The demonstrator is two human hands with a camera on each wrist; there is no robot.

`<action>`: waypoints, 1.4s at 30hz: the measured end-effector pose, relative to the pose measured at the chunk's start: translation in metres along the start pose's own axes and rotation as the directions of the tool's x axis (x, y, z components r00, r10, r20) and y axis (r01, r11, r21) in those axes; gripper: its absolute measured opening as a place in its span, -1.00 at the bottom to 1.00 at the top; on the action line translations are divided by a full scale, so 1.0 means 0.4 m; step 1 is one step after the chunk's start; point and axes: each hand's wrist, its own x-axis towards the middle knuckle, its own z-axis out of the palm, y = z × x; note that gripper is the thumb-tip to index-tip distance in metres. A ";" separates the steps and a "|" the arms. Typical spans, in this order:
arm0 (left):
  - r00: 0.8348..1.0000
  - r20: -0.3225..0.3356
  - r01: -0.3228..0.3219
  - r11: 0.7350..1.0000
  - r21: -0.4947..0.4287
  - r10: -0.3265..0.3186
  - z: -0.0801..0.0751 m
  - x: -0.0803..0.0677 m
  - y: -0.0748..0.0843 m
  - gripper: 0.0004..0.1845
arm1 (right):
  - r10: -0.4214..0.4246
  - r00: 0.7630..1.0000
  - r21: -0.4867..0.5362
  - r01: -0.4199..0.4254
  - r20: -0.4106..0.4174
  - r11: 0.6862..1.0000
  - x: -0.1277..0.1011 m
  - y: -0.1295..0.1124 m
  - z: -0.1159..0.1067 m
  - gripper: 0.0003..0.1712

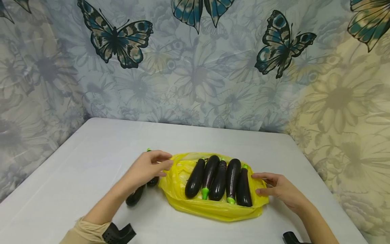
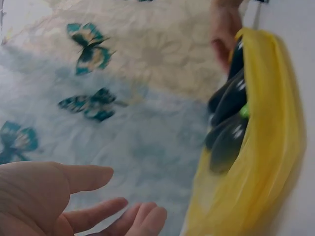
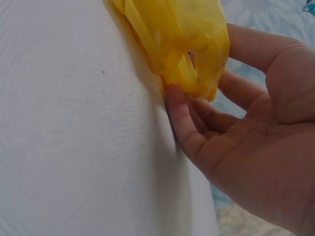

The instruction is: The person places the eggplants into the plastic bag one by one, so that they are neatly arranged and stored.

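Both hands are open: the left hand (image 1: 150, 167) and right hand (image 1: 278, 189) flank the yellow bag (image 1: 213, 208) of eggplants (image 1: 233, 178), two loose eggplants (image 1: 135, 196) under the left.

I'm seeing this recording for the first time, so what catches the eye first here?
A bright yellow plastic bag lies mid-table with five dark eggplants side by side on it. The left hand hovers at the bag's left edge, over more eggplants lying on the white table; the right hand touches the bag's right edge. Behind hangs a butterfly-print cloth.
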 end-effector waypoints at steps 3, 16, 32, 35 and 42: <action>0.998 -0.062 0.002 1.000 -0.012 -0.003 -0.079 -0.034 -0.015 -0.53 | 0.006 1.000 -0.001 -0.006 -0.002 1.000 0.000 -0.002 -0.002 -0.26; 0.991 -0.114 0.055 0.991 -0.126 -0.069 -0.206 -0.090 -0.133 -0.38 | -0.003 1.000 -0.013 0.004 0.014 1.000 -0.002 0.002 -0.002 -0.29; 0.985 -0.038 0.167 0.986 0.006 -0.167 -0.159 -0.076 -0.170 -0.15 | -0.028 0.999 -0.020 0.028 0.022 0.999 0.002 0.001 -0.003 -0.30; 0.982 -0.024 0.191 0.981 0.043 -0.190 -0.149 -0.076 -0.167 -0.11 | -0.016 1.000 -0.022 0.016 0.016 1.000 0.001 -0.001 -0.003 -0.30; 0.977 -0.003 0.212 0.967 0.140 -0.214 -0.140 -0.076 -0.167 -0.01 | -0.012 1.000 -0.025 0.012 0.018 1.000 -0.002 -0.003 -0.002 -0.29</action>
